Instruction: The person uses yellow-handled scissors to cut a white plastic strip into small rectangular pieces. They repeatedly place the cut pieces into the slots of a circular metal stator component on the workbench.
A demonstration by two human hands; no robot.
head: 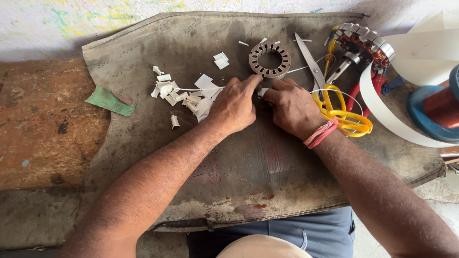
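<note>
Just below the ring-shaped metal stator core point(270, 59), both hands meet over the worn grey cloth point(143, 138) that covers the counter, and between them sits a small white paper slip point(262, 91), mostly hidden by the fingers. The left hand point(235, 106) comes in from the lower left, fingertips closed down on the slip's near edge; the right hand point(292, 107) mirrors it from the lower right, thumb and forefinger pinched on the same piece, so the two are practically touching. The slip's long axis cannot be made out. The core lies directly beyond the fingertips, close, its open bore facing up, and nothing stands between it and the slip. Left of the core, a scatter of folded white paper pieces point(179, 93) spreads across the cloth. Right of the core lie scissors with yellow handles point(334, 105), blade pointing away, then a wound rotor point(366, 45), a white paper strip point(387, 114) and a copper wire spool point(442, 107) at the edge.
</note>
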